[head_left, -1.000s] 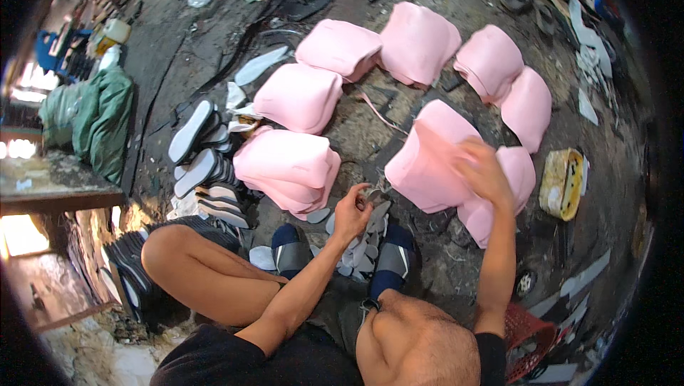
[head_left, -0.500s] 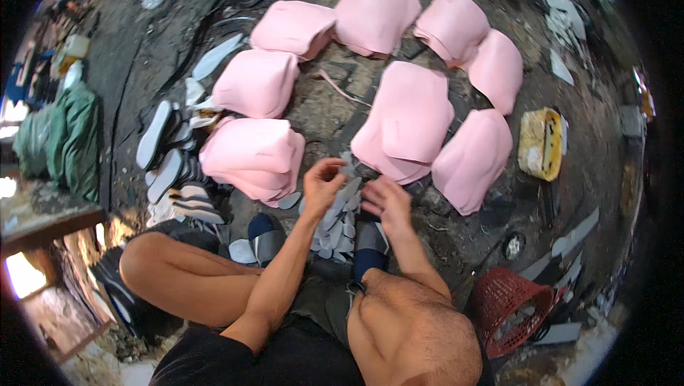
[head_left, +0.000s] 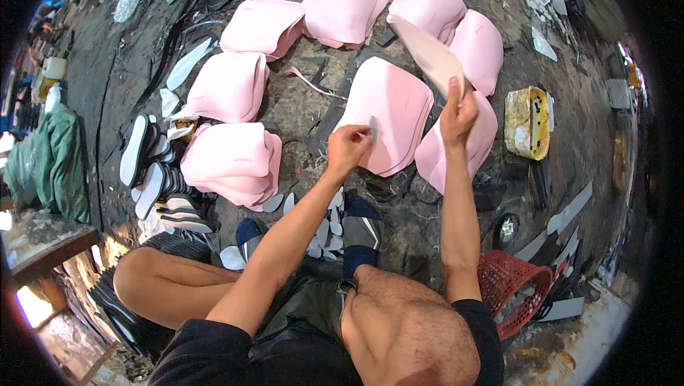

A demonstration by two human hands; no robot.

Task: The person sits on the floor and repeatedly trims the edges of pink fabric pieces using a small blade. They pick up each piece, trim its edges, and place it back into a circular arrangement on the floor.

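Observation:
My left hand (head_left: 349, 148) pinches a small flat grey piece (head_left: 372, 127) at the near left edge of the middle stack of pink sheets (head_left: 388, 94). My right hand (head_left: 458, 117) is closed on the near end of one thin pink sheet (head_left: 429, 50), which is raised and tilted, its underside shaded. That sheet hangs over the right-hand stacks and partly covers the stack of pink sheets (head_left: 463, 145) below my right hand. Loose grey pieces (head_left: 329, 235) lie in a heap between my feet, partly hidden by my left forearm.
More pink stacks (head_left: 231, 162) form an arc around the middle one. Slipper soles (head_left: 151, 183) pile up on the left. On the right are a yellow container (head_left: 529, 126) and a red mesh basket (head_left: 509, 290). Grey offcuts (head_left: 570, 209) lie beyond the basket.
My right hand has moved up and right and now holds a pink sheet up off the middle stack. My left hand has moved forward to that stack with the grey piece. The view has shifted slightly.

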